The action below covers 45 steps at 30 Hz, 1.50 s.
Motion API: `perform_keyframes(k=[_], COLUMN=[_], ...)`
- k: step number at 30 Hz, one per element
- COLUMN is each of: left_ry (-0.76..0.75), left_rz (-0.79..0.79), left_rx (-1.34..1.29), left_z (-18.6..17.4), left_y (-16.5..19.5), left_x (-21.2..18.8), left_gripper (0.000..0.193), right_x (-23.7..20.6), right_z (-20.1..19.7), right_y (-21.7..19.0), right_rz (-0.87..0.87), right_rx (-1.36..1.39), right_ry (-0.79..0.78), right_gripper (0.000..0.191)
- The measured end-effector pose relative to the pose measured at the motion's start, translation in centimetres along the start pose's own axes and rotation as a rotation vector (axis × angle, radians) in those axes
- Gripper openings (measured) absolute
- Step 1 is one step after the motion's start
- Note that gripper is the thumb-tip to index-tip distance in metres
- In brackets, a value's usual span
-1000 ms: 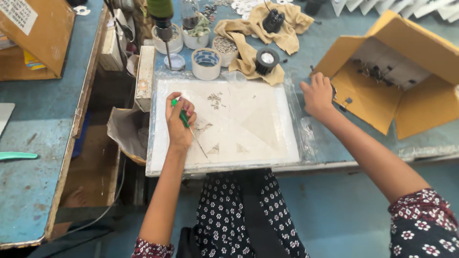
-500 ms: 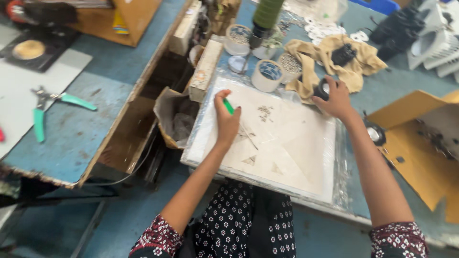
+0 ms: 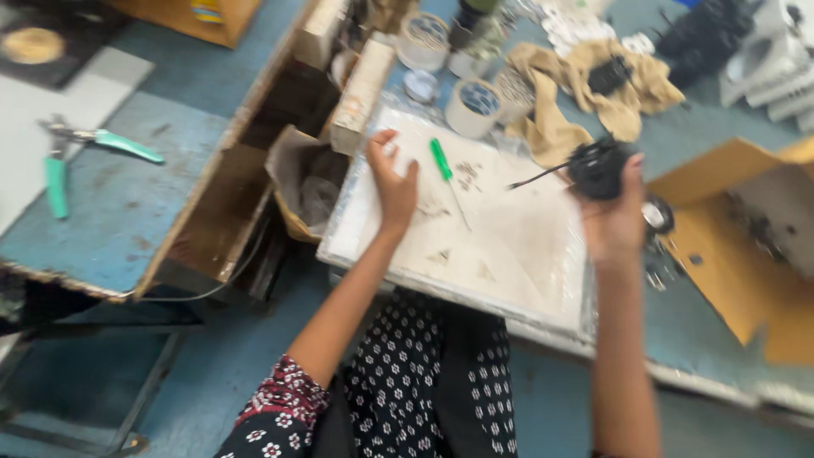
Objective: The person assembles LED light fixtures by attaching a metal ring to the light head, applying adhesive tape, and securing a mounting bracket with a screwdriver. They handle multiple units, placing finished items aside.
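My left hand (image 3: 393,182) rests flat and open on the left part of a white board (image 3: 509,246) covered in clear plastic. A green-handled screwdriver (image 3: 448,174) lies loose on the board just to the right of that hand. My right hand (image 3: 617,216) is raised over the board's right edge and grips a small black round part (image 3: 596,167) with a thin black wire sticking out to the left. Small screws and bits are scattered on the board near the screwdriver.
Rolls of tape (image 3: 475,106) and small tubs stand behind the board. A tan cloth (image 3: 593,93) with a black part lies beyond. An open cardboard box (image 3: 746,246) sits at right. Green-handled pliers (image 3: 76,153) lie on the blue bench at left. A bin (image 3: 305,187) hangs beside the board.
My right hand has lifted the black part off the table by the cloth and brought it over the board. My left hand has let go of the screwdriver, which now lies on the board.
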<state>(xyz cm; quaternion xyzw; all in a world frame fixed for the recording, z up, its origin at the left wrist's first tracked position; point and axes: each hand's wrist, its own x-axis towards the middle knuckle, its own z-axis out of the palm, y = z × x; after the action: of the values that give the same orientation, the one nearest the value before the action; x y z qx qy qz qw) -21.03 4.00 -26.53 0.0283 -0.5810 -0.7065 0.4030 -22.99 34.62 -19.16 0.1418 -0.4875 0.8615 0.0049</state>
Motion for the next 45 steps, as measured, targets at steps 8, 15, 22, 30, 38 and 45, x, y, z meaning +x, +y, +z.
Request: perform_keyframes(k=[8,15,22,30,38,45], left_ry=[-0.578,-0.959,-0.929,-0.906,-0.937,-0.960], left_rz=[0.337,-0.031,0.084,-0.017,-0.139,-0.091], left_rx=[0.093,-0.093,0.151,0.180,0.437,0.378], left_z=[0.8,4.6,4.0,3.6,3.0,3.4], left_y=[4.1,4.5,3.9,4.5,5.4,6.6], left_x=[-6.1,-8.5,-7.9,-7.4,-7.7,-7.3], left_gripper=[0.068,0.104,0.080,0.076,0.077,0.076], right_x=[-8.7,-9.1,-9.4,-9.8,-9.9,-10.6], right_z=[-2.3,-0.7,-0.1,3.9,5.1,6.3], right_y=[9.1,10.3,11.1,9.8,8.5,7.3], right_rz=[0.170,0.174,0.176,-0.014,0.004,-0.291], right_rx=[0.507,0.209,0.145,-0.384,-0.374,-0.494], right_ry=[0.018,0.137,0.107,0.228,0.124,0.088], right_gripper=[0.064,0.056,0.047,0.053,0.060,0.081])
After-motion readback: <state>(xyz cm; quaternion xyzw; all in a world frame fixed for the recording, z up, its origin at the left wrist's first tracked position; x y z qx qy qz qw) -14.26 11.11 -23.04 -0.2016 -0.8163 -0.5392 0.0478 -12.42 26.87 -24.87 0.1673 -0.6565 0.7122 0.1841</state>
